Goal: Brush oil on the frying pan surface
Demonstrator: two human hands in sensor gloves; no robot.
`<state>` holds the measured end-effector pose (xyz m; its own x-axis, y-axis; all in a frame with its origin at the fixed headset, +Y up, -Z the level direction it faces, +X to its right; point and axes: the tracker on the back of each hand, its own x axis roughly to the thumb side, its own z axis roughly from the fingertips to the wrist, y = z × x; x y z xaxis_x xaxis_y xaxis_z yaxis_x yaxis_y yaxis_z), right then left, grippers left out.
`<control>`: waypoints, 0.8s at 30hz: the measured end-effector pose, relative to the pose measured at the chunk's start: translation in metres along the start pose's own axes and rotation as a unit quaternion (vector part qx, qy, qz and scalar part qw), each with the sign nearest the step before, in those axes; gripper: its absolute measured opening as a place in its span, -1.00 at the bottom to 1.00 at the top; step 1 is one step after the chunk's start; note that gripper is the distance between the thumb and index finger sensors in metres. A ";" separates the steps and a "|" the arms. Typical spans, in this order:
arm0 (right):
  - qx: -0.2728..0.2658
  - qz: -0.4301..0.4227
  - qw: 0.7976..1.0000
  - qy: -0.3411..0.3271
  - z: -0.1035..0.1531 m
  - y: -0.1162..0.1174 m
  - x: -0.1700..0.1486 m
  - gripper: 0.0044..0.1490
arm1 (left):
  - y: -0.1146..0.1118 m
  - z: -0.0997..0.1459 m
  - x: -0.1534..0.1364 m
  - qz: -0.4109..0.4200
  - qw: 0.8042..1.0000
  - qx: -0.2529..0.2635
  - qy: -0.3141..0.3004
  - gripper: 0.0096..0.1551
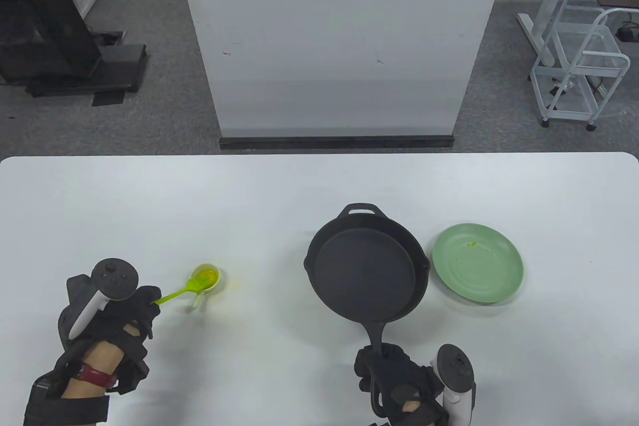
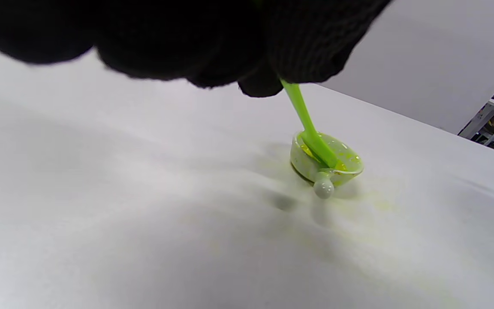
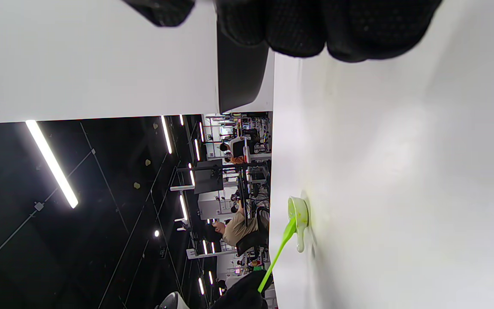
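Note:
A black cast-iron frying pan (image 1: 367, 271) lies right of the table's middle, its handle (image 1: 375, 341) pointing at me. My right hand (image 1: 399, 386) grips the handle's end. My left hand (image 1: 120, 313) holds the handle of a green brush (image 1: 177, 292); the brush head sits in a small bowl of yellow-green oil (image 1: 205, 277). In the left wrist view the brush (image 2: 311, 133) slants from my fingers down into the bowl (image 2: 326, 163). The right wrist view, on its side, shows the bowl (image 3: 298, 214), the brush (image 3: 277, 253) and part of the pan (image 3: 238, 73).
A light green plate (image 1: 478, 262) with a small green speck lies right of the pan. Faint yellow smears mark the table around the bowl. A white panel (image 1: 339, 41) stands beyond the table's far edge.

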<state>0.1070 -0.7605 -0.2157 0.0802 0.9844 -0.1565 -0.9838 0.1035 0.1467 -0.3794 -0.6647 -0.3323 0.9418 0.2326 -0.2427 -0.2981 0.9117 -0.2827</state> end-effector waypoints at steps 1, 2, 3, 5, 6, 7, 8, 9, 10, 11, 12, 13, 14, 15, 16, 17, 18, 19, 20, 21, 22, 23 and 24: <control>0.000 0.000 1.000 0.000 0.000 0.000 0.000 -0.40 | 0.001 0.001 -0.001 0.004 1.000 0.001 0.000 -0.42; 0.000 0.000 1.000 0.000 0.000 0.000 0.000 -0.40 | 0.001 0.002 -0.002 0.005 1.000 -0.001 0.000 -0.42; 0.000 0.000 1.000 0.000 0.000 0.000 0.000 -0.40 | 0.002 0.003 -0.003 0.001 1.000 -0.001 0.000 -0.42; 0.000 0.000 1.000 0.000 0.000 0.000 0.000 -0.40 | 0.004 0.005 -0.003 -0.005 1.000 0.002 0.001 -0.42; 0.000 0.000 1.000 0.000 0.000 0.000 0.000 -0.40 | 0.005 0.007 -0.003 -0.012 1.000 0.005 -0.003 -0.42; 0.000 0.000 1.000 0.000 0.000 0.000 0.000 -0.40 | 0.006 0.008 -0.002 -0.014 1.000 0.006 -0.010 -0.42; 0.000 0.000 1.000 -0.001 0.000 0.000 0.000 -0.40 | 0.007 0.009 -0.002 -0.012 1.000 0.011 -0.016 -0.42; 0.000 0.000 1.000 -0.001 0.000 0.000 0.000 -0.40 | 0.008 0.009 -0.002 -0.010 1.000 0.019 -0.022 -0.43; 0.000 0.000 1.000 0.000 0.000 0.000 0.000 -0.40 | 0.009 0.010 -0.001 -0.010 0.999 0.021 -0.028 -0.43; 0.000 0.000 1.000 0.000 0.000 0.000 0.000 -0.40 | 0.009 0.010 0.000 -0.010 0.999 0.019 -0.031 -0.43; 0.000 0.000 1.000 0.000 0.000 0.000 0.000 -0.40 | 0.009 0.009 0.000 -0.008 0.999 0.019 -0.032 -0.43; 0.000 -0.001 1.000 0.000 0.000 0.000 0.000 -0.40 | 0.009 0.009 0.001 -0.007 0.999 0.019 -0.034 -0.43; -0.001 -0.001 1.000 0.001 0.000 0.000 0.000 -0.40 | 0.008 0.008 0.001 -0.008 0.999 0.018 -0.036 -0.43; -0.001 -0.001 1.000 0.001 0.000 0.000 0.000 -0.40 | 0.008 0.007 0.001 -0.009 0.999 0.018 -0.036 -0.43; -0.002 -0.002 1.000 0.001 0.000 0.000 0.000 -0.40 | 0.006 0.007 0.002 -0.012 0.999 0.017 -0.036 -0.43; -0.002 -0.002 1.000 0.001 0.000 0.000 0.000 -0.40 | 0.005 0.006 0.002 -0.019 0.999 0.015 -0.036 -0.43; -0.002 -0.003 1.000 0.001 0.000 0.000 0.000 -0.40 | 0.004 0.006 0.002 -0.027 0.999 0.010 -0.035 -0.43; -0.002 -0.003 1.000 0.001 0.000 0.000 0.000 -0.40 | 0.004 0.006 0.002 -0.026 0.999 0.010 -0.034 -0.43; -0.001 -0.002 1.000 0.001 0.000 0.000 -0.001 -0.40 | 0.006 0.007 0.001 -0.018 0.999 0.005 -0.034 -0.43; -0.001 -0.002 1.000 0.001 0.000 0.000 -0.001 -0.40 | 0.007 0.008 0.000 -0.010 0.999 0.001 -0.035 -0.42; 0.000 -0.002 1.000 0.001 0.000 0.000 -0.001 -0.40 | 0.009 0.008 -0.001 -0.002 0.999 -0.001 -0.035 -0.43; 0.000 -0.002 1.000 0.001 0.000 0.000 -0.001 -0.40 | 0.011 0.008 -0.002 0.007 0.999 -0.001 -0.037 -0.43; 0.001 -0.001 1.000 0.001 0.000 0.000 0.000 -0.40 | 0.013 0.008 -0.003 0.022 0.999 -0.001 -0.037 -0.43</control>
<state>0.1072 -0.7610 -0.2158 0.0822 0.9838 -0.1591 -0.9834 0.1060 0.1474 -0.3848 -0.6508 -0.3280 0.9365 0.2978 -0.1852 -0.3403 0.8992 -0.2750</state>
